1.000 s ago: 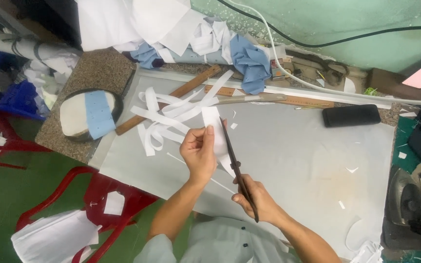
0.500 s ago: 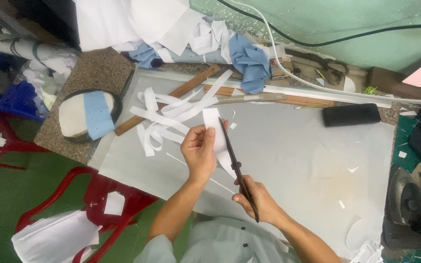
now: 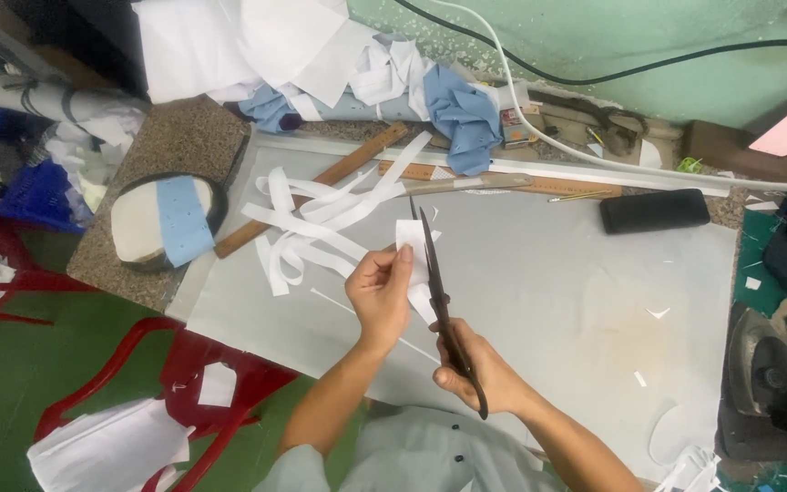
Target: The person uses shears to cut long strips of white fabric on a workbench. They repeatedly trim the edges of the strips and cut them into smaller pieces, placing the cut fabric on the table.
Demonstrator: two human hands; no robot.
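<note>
— What room have we on the grey tabletop (image 3: 594, 301)?
— Plenty to our right; the heap of white strips (image 3: 321, 223) crowds the left.
— And the scissors (image 3: 439, 301)?
— Long, stiff, heavy-looking; our right hand (image 3: 480, 374) grips the handles, blades seemingly nearly closed.
— The white strip (image 3: 412, 251)?
— Light and floppy, we judge; our left hand (image 3: 380, 296) pinches it in its fingers beside the blades, above the tabletop.
</note>
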